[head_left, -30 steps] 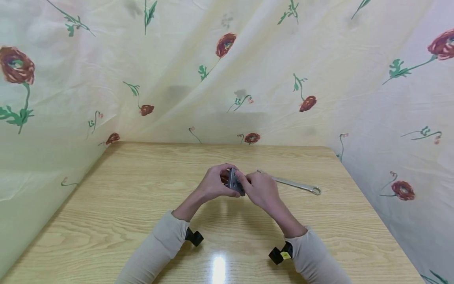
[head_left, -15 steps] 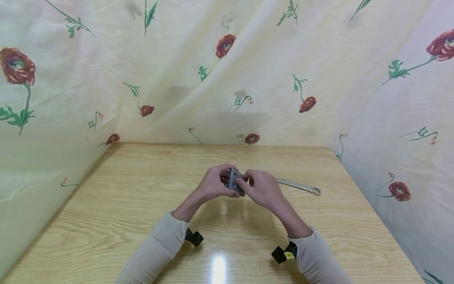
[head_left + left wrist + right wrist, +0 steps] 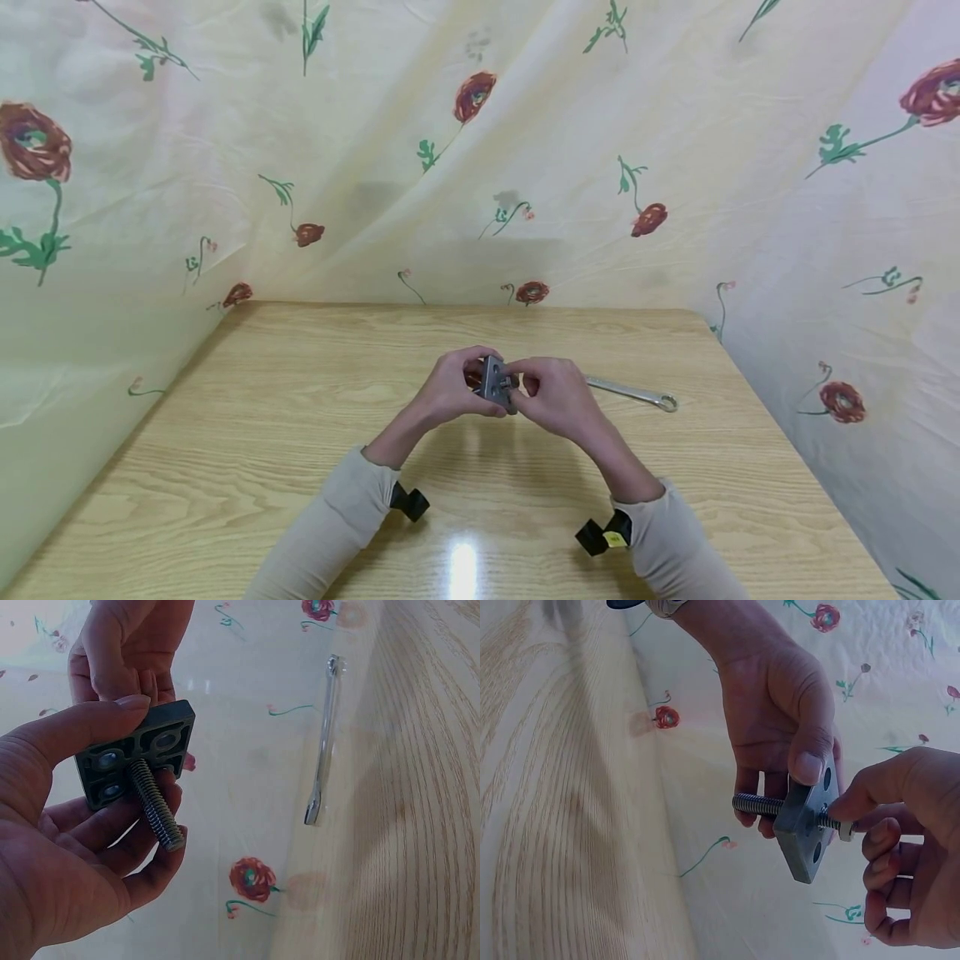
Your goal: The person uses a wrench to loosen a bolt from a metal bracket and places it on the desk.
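Note:
A square grey plate (image 3: 494,382) with several holes is held over the table in my left hand (image 3: 448,387). In the left wrist view the left thumb presses its edge, with the other fingers behind and below. A threaded bolt (image 3: 156,806) passes through the plate's middle; its long end sticks out on the left-hand side. On the other side, the bolt's hex head (image 3: 846,831) stands off from the plate with some thread showing between. My right hand (image 3: 922,847) pinches the bolt near this head, its other fingers curled in the air.
A combination wrench (image 3: 630,392) lies on the wooden table (image 3: 300,358), behind and to the right of the right hand. A flowered cloth (image 3: 360,167) hangs round the back and sides of the table.
The right fingers have shifted from the plate's face slightly to the right, onto the bolt, and the bolt's head end now shows. The left hand and the plate have barely moved.

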A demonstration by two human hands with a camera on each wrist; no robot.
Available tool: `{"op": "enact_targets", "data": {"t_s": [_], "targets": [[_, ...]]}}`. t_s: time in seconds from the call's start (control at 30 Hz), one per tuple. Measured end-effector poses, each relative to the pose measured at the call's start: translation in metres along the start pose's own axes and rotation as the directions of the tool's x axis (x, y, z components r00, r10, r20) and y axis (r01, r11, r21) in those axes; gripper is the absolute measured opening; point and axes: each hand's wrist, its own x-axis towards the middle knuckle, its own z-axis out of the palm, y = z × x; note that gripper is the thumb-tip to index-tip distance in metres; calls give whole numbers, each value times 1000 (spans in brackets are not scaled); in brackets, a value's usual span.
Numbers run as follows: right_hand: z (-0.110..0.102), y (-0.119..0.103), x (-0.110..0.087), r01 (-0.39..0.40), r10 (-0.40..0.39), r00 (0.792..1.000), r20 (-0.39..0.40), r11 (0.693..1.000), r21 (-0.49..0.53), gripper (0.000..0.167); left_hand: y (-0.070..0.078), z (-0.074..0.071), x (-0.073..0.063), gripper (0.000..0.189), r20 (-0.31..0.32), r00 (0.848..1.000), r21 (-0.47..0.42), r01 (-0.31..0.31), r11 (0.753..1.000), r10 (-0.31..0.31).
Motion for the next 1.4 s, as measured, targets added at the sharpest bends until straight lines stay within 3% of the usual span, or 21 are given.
{"op": "enact_targets", "data": {"t_s": [0.2, 0.3, 0.4, 0.53, 0.6, 0.7, 0.83, 1.07, 1.4], "targets": [[4, 3, 0, 147, -150, 988, -46, 987, -60, 25, 0, -1, 0, 60, 2, 1000, -7, 6, 1000, -6], [4, 4, 0, 174, -177, 984, -35, 982, -76, 24, 0, -1, 0, 59, 5, 1000, -3, 7, 1000, -7], [1, 3, 0, 116, -117, 993, -4, 992, -56, 28, -1, -1, 1, 60, 0, 1000, 1, 6, 1000, -6], [-1, 2, -1, -47, 48, 999, 7, 999, -16, 30, 0, -1, 1, 61, -9, 1000, 9, 8, 1000, -8], [0, 2, 0, -127, 127, 992, 0, 992, -18, 28, -1, -1, 1, 61, -10, 1000, 12, 15, 1000, -15], [5, 4, 1, -225, 226, 974, 12, 972, -65, 48, -1, 0, 0, 61, -7, 1000, 9, 19, 1000, -19], [12, 5, 0, -285, 292, 955, 56, 952, -107, 63, -1, 0, 0, 62, -6, 1000, 9, 16, 1000, -16], [18, 3, 0, -263, 270, 961, 53, 959, -102, 62, 0, 1, 1, 59, 1, 1000, 4, -11, 1000, 11], [13, 3, 1, -199, 202, 979, 37, 976, -85, 45, -1, 1, 1, 62, 3, 1000, -10, 12, 1000, -12]]}}
